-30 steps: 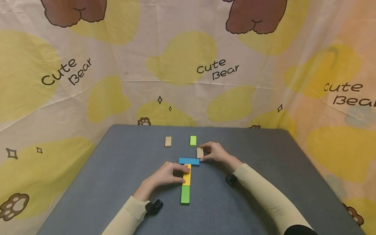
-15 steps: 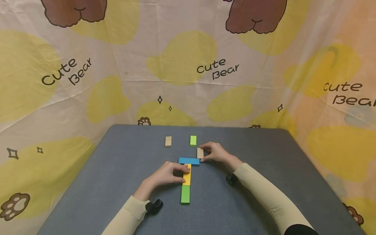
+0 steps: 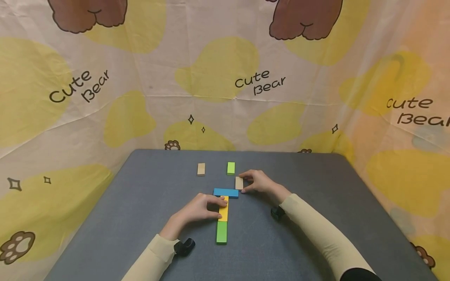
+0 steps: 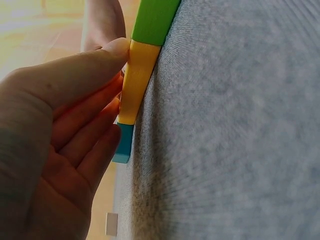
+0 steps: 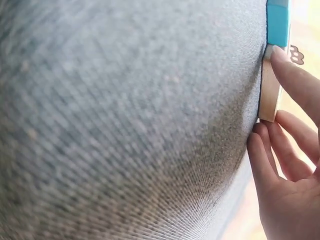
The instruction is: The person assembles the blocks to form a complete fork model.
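My left hand (image 3: 198, 210) rests on a yellow block (image 3: 223, 210), its thumb and fingertips touching it at two spots along its length. Below, a green block (image 3: 222, 233) lies end to end with the yellow one. Across the yellow block's far end sits a blue block (image 3: 225, 193). My right hand (image 3: 259, 182) pinches a plain wooden block (image 3: 239, 183) between thumb and fingers, thumb at the near end. That wooden block stands lengthwise at the blue block's right end; the right wrist view shows the blue block (image 5: 278, 25) right beside it.
Farther back on the grey table (image 3: 158, 171) lie a light green block (image 3: 231, 168) and another plain wooden block (image 3: 201, 169), apart from the rest. A printed cloth (image 3: 211, 70) hangs behind and along both sides of the table.
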Demonstrator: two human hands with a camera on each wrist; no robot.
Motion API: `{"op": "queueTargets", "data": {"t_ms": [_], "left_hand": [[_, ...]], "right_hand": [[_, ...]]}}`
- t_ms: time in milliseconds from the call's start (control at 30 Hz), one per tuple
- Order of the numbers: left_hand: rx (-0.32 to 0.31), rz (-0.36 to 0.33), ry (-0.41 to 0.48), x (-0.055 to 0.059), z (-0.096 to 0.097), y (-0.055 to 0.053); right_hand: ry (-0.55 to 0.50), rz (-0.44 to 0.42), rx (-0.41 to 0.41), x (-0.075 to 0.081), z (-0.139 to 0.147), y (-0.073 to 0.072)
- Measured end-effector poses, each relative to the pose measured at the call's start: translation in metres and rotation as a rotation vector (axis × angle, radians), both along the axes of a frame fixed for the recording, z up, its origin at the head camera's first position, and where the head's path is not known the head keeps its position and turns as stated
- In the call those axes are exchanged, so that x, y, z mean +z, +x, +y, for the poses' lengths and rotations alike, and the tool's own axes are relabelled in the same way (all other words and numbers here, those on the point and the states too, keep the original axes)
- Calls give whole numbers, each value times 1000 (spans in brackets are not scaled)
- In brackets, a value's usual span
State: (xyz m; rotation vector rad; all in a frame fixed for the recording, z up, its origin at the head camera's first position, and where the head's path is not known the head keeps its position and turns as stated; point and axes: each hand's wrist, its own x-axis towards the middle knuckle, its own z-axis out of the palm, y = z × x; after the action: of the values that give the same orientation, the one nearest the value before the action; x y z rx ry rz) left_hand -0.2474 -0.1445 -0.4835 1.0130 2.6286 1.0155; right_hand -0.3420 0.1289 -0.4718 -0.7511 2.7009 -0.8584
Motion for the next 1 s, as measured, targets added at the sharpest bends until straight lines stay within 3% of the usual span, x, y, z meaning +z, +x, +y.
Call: {"op": "queueTargets", "data": {"t_ms": [1000], "left_hand": [[2, 15, -1, -1, 1, 0]], "right_hand": [[-25, 27, -49, -6, 2, 1]]}}
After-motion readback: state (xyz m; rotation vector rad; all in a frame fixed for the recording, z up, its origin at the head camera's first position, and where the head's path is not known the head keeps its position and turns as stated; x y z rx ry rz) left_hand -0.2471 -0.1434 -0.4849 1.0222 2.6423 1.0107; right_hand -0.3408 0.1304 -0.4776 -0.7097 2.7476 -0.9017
